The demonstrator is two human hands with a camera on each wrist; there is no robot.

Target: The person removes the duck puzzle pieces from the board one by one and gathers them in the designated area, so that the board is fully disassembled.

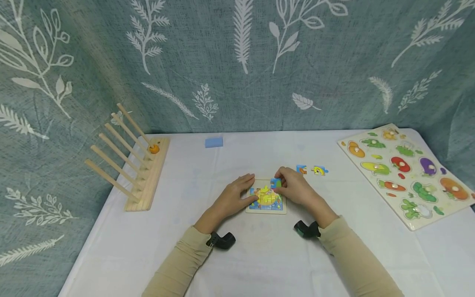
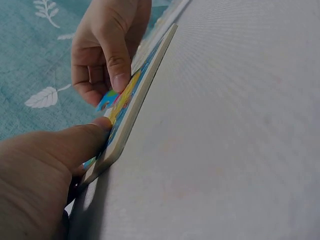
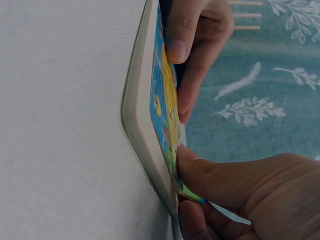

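Right hand (image 1: 295, 187) at puzzle (image 1: 266, 199), pieces (image 1: 320, 170) beyond, vegetable board (image 1: 408, 185)

Small, squarish wooden puzzle tray (image 1: 266, 212), pale rim, rounded corners; flat on surface (image 1: 259, 255). Inside, partly filled jigsaw picture (image 1: 266, 199): yellow figure on blue, touched at left by thumb of left hand (image 1: 235, 194). Bare pale base along far side. Blue-and-green piece (image 1: 274, 182) pinched in right hand (image 1: 295, 186), tilted, at far right corner. Just beyond, to right, lying apart: blue-and-brown piece (image 1: 301, 169), yellow-and-blue piece (image 1: 320, 170).
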